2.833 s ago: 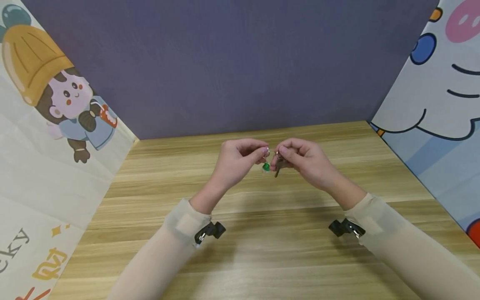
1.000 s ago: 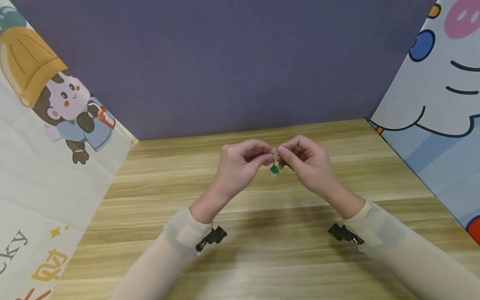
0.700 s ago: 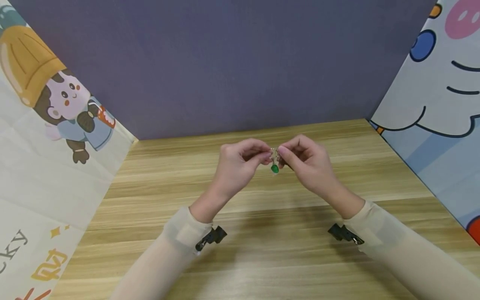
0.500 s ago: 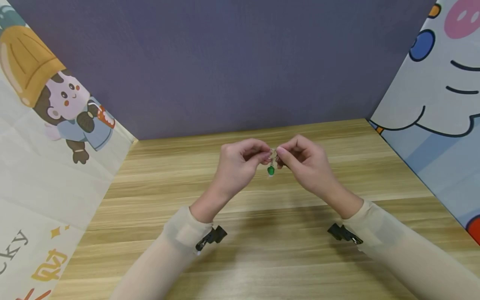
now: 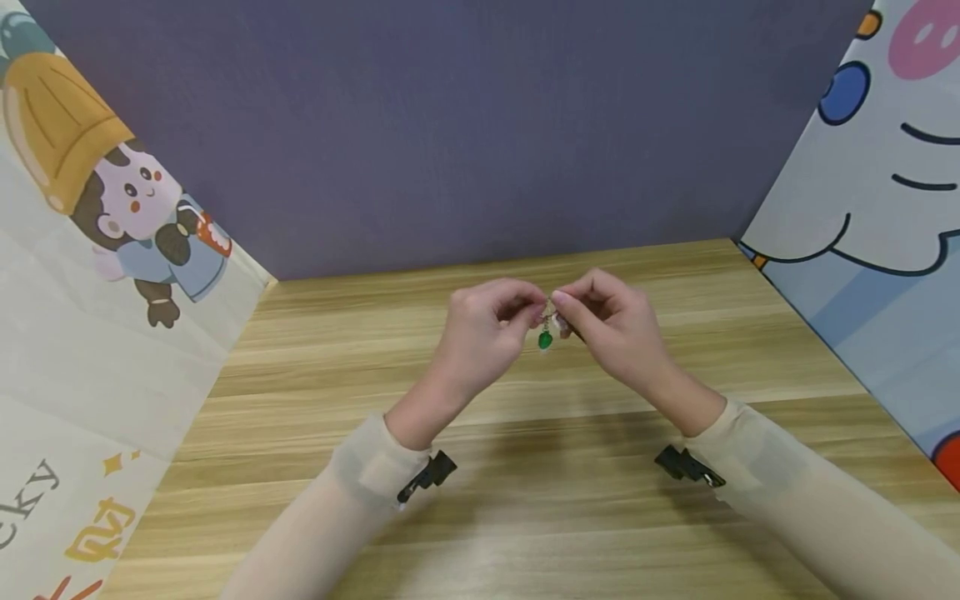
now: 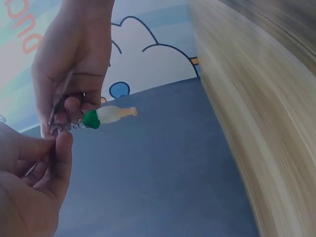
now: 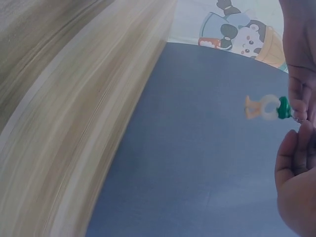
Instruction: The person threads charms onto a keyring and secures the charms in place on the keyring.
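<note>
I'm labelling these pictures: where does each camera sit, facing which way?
Head: on the head, facing forward and down; left hand, right hand and sleeves above the table.
Left wrist: on that wrist, facing along the hand; both hands at left.
Right wrist: on that wrist, facing likewise; both hands at right.
Shared: both wrist views show the charm and wall.

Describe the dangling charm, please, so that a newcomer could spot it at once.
Above the wooden table, the left hand and right hand nearly meet. The charm hangs just below the gap between them, its green top and pale body setting it apart from the silvery chain above it.
</note>
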A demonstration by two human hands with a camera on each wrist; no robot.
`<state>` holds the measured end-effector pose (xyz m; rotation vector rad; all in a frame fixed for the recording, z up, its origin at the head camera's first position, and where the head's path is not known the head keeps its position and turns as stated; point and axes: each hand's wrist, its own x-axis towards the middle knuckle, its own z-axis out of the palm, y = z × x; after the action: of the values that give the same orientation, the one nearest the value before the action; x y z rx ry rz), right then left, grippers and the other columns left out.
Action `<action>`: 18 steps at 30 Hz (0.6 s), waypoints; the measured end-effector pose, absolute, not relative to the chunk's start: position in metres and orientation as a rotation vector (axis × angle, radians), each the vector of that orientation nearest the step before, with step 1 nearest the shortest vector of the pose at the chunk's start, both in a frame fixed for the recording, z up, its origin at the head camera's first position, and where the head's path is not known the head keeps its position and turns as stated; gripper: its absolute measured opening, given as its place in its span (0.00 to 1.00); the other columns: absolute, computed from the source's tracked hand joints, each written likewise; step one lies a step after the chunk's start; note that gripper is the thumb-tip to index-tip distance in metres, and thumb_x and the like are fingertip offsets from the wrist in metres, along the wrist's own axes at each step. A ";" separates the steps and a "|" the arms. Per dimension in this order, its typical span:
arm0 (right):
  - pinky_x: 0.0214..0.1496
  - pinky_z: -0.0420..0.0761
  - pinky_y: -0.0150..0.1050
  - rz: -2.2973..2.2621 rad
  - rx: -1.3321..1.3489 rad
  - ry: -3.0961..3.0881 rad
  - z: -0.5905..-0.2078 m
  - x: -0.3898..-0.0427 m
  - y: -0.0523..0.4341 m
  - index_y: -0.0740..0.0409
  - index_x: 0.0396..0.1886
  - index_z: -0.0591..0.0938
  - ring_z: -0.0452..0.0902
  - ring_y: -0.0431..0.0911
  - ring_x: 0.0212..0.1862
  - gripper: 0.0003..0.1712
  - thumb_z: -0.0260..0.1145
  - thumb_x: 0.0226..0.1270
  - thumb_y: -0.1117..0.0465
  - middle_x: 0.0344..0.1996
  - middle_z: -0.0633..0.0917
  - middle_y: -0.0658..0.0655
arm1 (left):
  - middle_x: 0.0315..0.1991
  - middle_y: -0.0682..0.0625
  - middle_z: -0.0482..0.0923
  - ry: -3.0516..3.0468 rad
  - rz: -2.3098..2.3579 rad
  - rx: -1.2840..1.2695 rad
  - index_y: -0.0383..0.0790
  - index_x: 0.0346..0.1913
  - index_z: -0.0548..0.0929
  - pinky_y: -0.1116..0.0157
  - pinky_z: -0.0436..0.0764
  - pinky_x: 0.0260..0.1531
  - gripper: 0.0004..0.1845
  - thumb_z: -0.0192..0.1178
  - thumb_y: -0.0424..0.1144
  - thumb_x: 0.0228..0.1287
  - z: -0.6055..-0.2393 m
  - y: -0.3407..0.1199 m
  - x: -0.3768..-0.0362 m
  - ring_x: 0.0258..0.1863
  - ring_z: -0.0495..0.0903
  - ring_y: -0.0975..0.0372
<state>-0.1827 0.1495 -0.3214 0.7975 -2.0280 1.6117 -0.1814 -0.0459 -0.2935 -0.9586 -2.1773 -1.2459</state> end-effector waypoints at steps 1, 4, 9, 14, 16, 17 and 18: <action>0.24 0.78 0.30 1.603 0.798 -2.033 -0.321 -0.183 0.150 0.67 0.39 0.86 0.81 0.40 0.24 0.05 0.65 0.76 0.74 0.26 0.87 0.47 | 0.37 0.42 0.92 -2.178 -1.237 -0.958 0.30 0.41 0.91 0.75 0.88 0.39 0.04 0.67 0.25 0.70 -0.293 -0.046 -0.181 0.34 0.92 0.59; 0.25 0.77 0.29 1.565 0.789 -2.067 -0.320 -0.184 0.152 0.66 0.42 0.88 0.82 0.41 0.26 0.05 0.65 0.76 0.73 0.27 0.88 0.55 | 0.39 0.42 0.93 -2.191 -1.251 -0.965 0.31 0.44 0.91 0.76 0.88 0.38 0.05 0.68 0.26 0.70 -0.292 -0.045 -0.178 0.35 0.92 0.59; 0.32 0.85 0.28 1.508 0.758 -2.152 -0.317 -0.183 0.158 0.63 0.45 0.89 0.86 0.36 0.32 0.06 0.67 0.76 0.71 0.33 0.90 0.59 | 0.39 0.41 0.93 -2.247 -1.370 -1.000 0.30 0.50 0.88 0.75 0.89 0.37 0.09 0.70 0.27 0.69 -0.293 -0.043 -0.178 0.35 0.93 0.58; 0.29 0.83 0.32 1.514 0.856 -2.164 -0.315 -0.184 0.163 0.62 0.43 0.89 0.84 0.39 0.29 0.07 0.69 0.73 0.74 0.33 0.91 0.57 | 0.37 0.40 0.92 -2.277 -1.413 -1.003 0.29 0.52 0.87 0.74 0.89 0.35 0.13 0.72 0.29 0.67 -0.294 -0.043 -0.179 0.32 0.92 0.58; 0.26 0.79 0.33 1.496 0.908 -2.168 -0.314 -0.185 0.165 0.60 0.42 0.89 0.80 0.40 0.25 0.08 0.69 0.72 0.75 0.31 0.90 0.54 | 0.37 0.42 0.92 -2.278 -1.345 -1.005 0.30 0.50 0.89 0.75 0.88 0.35 0.11 0.72 0.31 0.68 -0.294 -0.043 -0.181 0.31 0.91 0.60; 0.25 0.78 0.32 1.486 0.932 -2.172 -0.313 -0.186 0.166 0.59 0.42 0.90 0.78 0.41 0.25 0.09 0.69 0.72 0.75 0.30 0.89 0.53 | 0.37 0.43 0.92 -2.274 -1.295 -1.011 0.31 0.49 0.90 0.75 0.87 0.35 0.10 0.72 0.32 0.68 -0.295 -0.044 -0.181 0.31 0.90 0.61; 0.25 0.77 0.32 1.466 0.950 -2.181 -0.313 -0.186 0.168 0.59 0.42 0.90 0.77 0.41 0.24 0.09 0.69 0.72 0.75 0.30 0.89 0.52 | 0.37 0.44 0.92 -2.261 -1.244 -1.021 0.32 0.47 0.91 0.76 0.87 0.35 0.08 0.72 0.33 0.69 -0.296 -0.045 -0.182 0.32 0.90 0.62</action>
<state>-0.1858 0.1676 -0.3127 0.9499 -2.1805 1.4658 -0.1823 -0.0448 -0.2956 -1.0210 -2.2605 -1.2436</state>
